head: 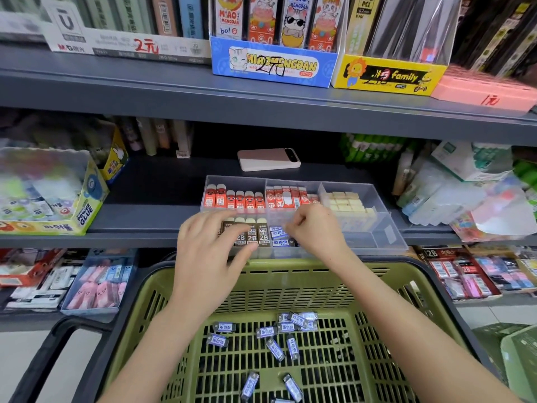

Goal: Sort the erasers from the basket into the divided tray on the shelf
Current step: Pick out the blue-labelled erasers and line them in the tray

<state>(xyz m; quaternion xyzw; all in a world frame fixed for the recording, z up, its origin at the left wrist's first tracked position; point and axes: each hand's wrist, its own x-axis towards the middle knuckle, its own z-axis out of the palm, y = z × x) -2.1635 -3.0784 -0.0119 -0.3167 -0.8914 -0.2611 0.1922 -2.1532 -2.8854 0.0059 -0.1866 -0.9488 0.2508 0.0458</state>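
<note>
Left hand: my left hand (209,251) was open, with the fingers spread out and fairly straight. It held nothing.
Where it was: it lay over the brown erasers (252,237) in the front left box of the tray (390,228). It looked a bit blurry, so I could not tell if it pressed on them.
Right hand: my right hand (315,234) had its fingers (293,225) curled in toward the thumb. I could not tell if they pinched an eraser.
Where it was: its fingertips were right over the blue erasers (279,238) in the front middle box, just beside the brown ones.
Tray: it was clear plastic, split into boxes, and it stood at the front edge of the grey shelf (145,225).
Back row: red erasers (232,199) stood on the left and red and white erasers (286,197) in the middle.
Right side: pale yellow erasers (348,205) lay in neat rows.
Basket: the green basket (290,274) was under my arms, just below the shelf.
In the basket: loose blue erasers (299,319) lay on the bottom. Some were in a small heap, some apart, and they pointed all ways.
Behind the tray: a pink phone (268,159) lay flat, further back on the same shelf.
Left of the tray: a glue box (87,205) stood well apart from it.
Up above: a blue cat box (273,65) stood on the higher shelf.
</note>
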